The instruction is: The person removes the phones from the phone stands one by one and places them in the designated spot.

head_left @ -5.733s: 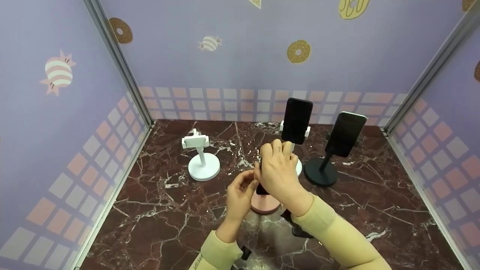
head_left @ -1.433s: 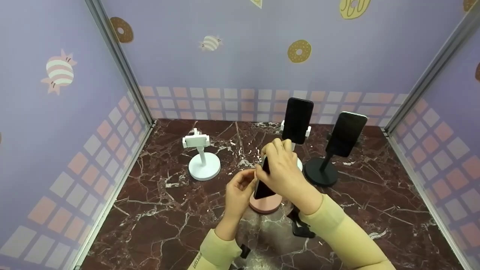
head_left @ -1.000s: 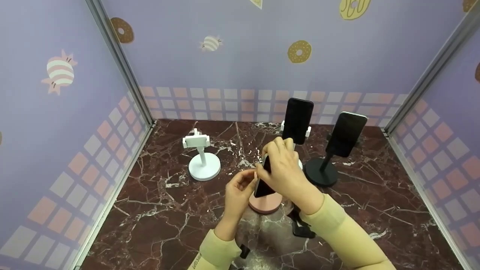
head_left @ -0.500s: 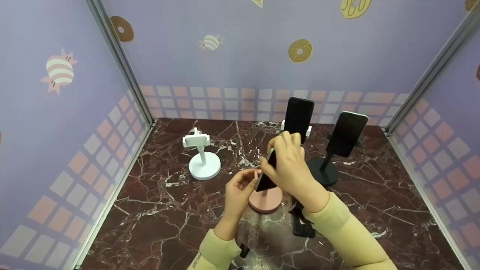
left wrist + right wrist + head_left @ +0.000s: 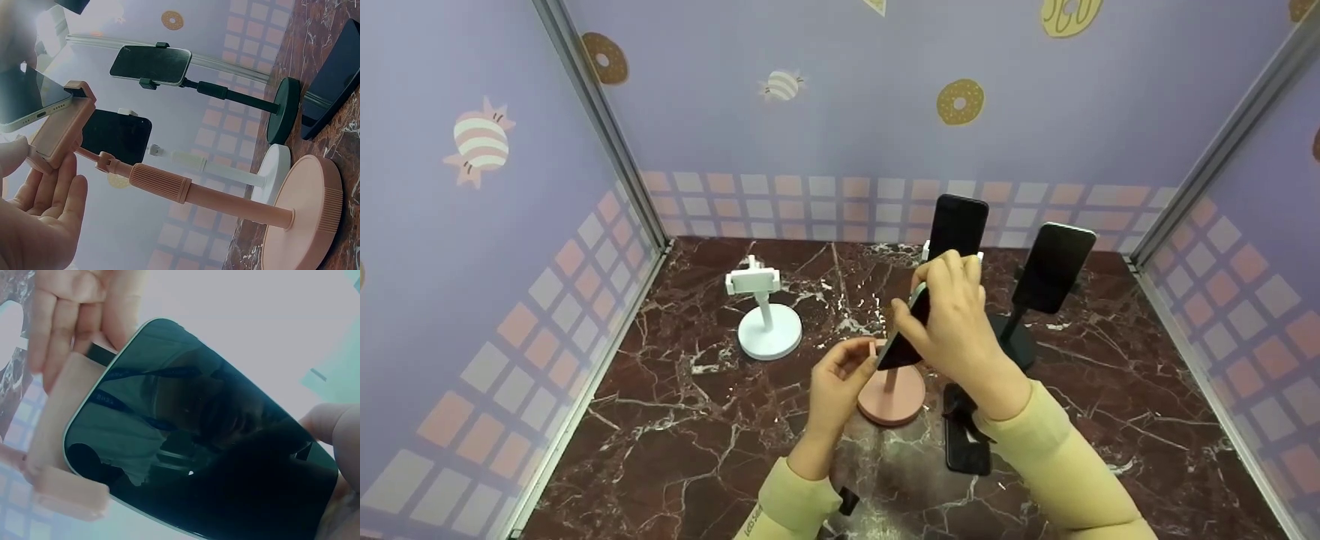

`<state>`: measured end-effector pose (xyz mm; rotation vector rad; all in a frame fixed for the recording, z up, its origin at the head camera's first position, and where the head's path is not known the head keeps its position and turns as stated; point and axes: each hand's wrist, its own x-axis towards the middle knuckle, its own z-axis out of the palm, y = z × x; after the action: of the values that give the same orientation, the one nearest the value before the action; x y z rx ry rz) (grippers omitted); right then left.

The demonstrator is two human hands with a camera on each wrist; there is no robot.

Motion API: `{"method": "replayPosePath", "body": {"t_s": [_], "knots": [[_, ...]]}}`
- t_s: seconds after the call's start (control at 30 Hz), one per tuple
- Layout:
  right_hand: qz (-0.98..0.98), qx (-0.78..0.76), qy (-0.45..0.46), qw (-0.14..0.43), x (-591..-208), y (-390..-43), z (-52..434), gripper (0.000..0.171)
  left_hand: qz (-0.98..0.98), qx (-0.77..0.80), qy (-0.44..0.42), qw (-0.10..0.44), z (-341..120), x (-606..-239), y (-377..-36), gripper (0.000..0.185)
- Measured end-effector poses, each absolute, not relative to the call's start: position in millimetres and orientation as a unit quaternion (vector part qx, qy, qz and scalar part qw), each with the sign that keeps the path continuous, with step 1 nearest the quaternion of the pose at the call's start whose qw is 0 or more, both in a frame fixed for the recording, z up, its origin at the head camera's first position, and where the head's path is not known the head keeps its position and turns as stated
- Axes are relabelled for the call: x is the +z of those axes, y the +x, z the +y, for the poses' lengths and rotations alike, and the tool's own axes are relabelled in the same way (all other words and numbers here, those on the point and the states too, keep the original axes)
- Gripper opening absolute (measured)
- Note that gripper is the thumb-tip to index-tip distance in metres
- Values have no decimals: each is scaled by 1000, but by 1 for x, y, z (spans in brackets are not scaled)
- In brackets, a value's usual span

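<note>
Two hands meet over the pink round-based phone stand (image 5: 891, 390) on the bench: the left hand (image 5: 840, 375) pinches its clamp steady, while right-hand fingers (image 5: 952, 281) curl around the tilted black smartphone (image 5: 901, 345), whose lower end sits against that clamp.

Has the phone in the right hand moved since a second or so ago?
Yes. The phone rose up and right off the pink stand, toward the white-stand phone.
</note>
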<state>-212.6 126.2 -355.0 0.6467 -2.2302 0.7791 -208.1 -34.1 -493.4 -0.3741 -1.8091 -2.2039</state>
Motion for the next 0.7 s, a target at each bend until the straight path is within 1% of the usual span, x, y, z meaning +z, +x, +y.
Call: {"method": "replayPosePath", "body": {"t_s": [0.43,0.7], "knots": [[-831,312,245,390,-346,-213,140,29,-630,-756,-118,129,-35,-494,-209,27],[-843,323,207,377,-349,-213,153,27,-631,-755,-120,130,-36,-494,-209,27]]}}
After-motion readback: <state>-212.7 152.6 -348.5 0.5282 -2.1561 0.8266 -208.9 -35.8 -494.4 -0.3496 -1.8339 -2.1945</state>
